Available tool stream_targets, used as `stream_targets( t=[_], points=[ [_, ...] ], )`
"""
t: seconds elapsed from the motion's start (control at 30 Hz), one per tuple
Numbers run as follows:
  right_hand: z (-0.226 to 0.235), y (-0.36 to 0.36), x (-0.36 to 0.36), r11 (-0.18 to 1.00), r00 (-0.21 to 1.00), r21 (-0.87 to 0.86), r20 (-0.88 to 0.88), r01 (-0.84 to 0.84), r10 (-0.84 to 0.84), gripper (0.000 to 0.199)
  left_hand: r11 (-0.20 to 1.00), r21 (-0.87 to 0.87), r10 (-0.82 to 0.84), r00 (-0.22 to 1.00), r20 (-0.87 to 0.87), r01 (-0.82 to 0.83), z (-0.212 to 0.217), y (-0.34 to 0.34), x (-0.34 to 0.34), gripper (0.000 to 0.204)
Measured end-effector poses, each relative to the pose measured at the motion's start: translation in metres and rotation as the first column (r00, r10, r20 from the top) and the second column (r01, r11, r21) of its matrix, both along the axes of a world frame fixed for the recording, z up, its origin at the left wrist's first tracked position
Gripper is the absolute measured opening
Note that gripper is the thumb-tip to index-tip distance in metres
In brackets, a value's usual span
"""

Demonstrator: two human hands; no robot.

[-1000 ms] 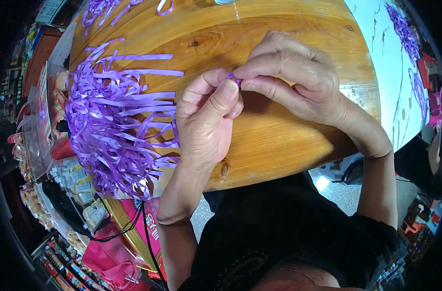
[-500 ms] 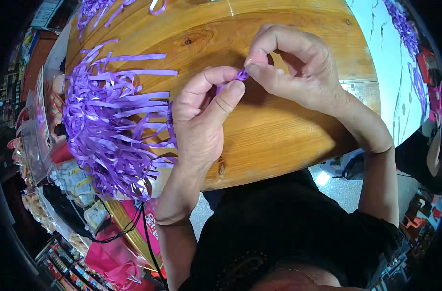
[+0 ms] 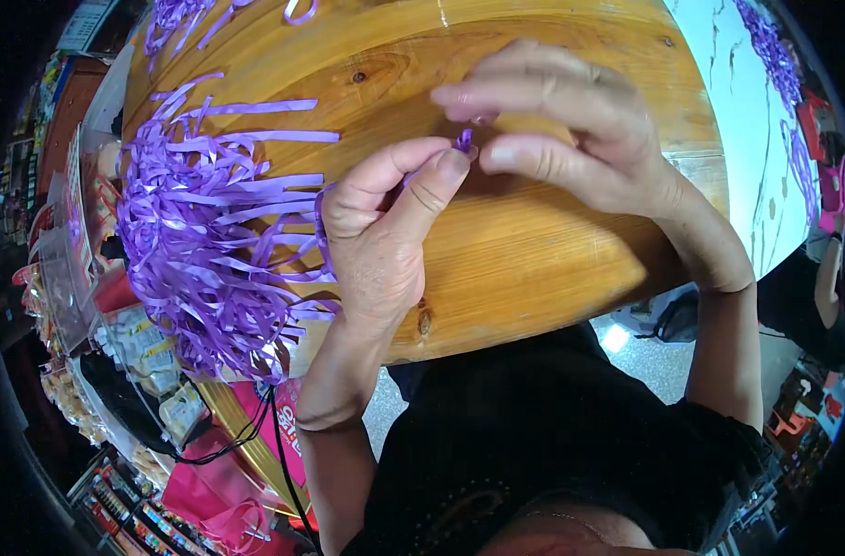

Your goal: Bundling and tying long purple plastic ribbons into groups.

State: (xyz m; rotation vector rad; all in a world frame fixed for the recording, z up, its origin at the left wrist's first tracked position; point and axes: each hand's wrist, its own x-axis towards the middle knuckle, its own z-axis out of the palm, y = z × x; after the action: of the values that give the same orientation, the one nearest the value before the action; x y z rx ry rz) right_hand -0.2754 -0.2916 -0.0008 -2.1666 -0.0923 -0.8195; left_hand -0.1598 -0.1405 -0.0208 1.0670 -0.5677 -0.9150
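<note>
Between thumb and index finger, my left hand (image 3: 385, 222) pinches a purple ribbon (image 3: 464, 139), whose small knotted or folded end pokes up past the fingertips. More of that ribbon shows behind the hand, near the wrist side. Just right of the pinch, my right hand (image 3: 571, 130) has its fingers spread with nothing visible in them; its thumb tip is close to the ribbon end. A large pile of purple ribbon strips (image 3: 209, 232) lies to the left of my left hand, many ends pointing toward it.
The round wooden table (image 3: 515, 269) sits on a white marbled surface (image 3: 751, 148). More purple ribbons (image 3: 177, 20) lie at the far left, others (image 3: 770, 56) at the far right. Black cables (image 3: 272, 417), a pink bag (image 3: 209, 500) and packaged goods (image 3: 145, 343) crowd the left side.
My right hand has let go of the ribbon end and opened, its fingers lifting and spreading. The left hand keeps its pinch almost in the same place.
</note>
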Motion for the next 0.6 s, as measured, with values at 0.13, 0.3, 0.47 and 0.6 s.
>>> stream_targets(
  t=[0.13, 0.3, 0.47, 0.6],
  points=[
    [-0.001, 0.002, 0.002, 0.958, 0.995, -0.288, 0.1, 0.0, 0.03, 0.031, 0.995, -0.06, -0.086, 0.996, -0.003, 0.086, -0.003, 0.0, 0.001, 0.012],
    [-0.001, -0.002, -0.006, 0.925, 0.998, -0.378, 0.061, 0.032, -0.01, 0.024, 0.998, 0.009, -0.058, 0.998, -0.001, 0.058, -0.006, -0.003, -0.003, 0.007],
    [-0.001, -0.007, -0.009, 0.873, 0.996, -0.482, 0.075, 0.079, -0.049, 0.02, 0.998, -0.01, 0.055, 0.936, 0.348, -0.055, -0.006, -0.004, -0.002, 0.005],
    [0.005, -0.008, -0.012, 0.846, 0.994, -0.523, 0.052, 0.107, -0.093, 0.018, 0.998, 0.008, 0.06, 0.923, 0.38, -0.068, -0.003, -0.006, -0.002, 0.005]
  ],
)
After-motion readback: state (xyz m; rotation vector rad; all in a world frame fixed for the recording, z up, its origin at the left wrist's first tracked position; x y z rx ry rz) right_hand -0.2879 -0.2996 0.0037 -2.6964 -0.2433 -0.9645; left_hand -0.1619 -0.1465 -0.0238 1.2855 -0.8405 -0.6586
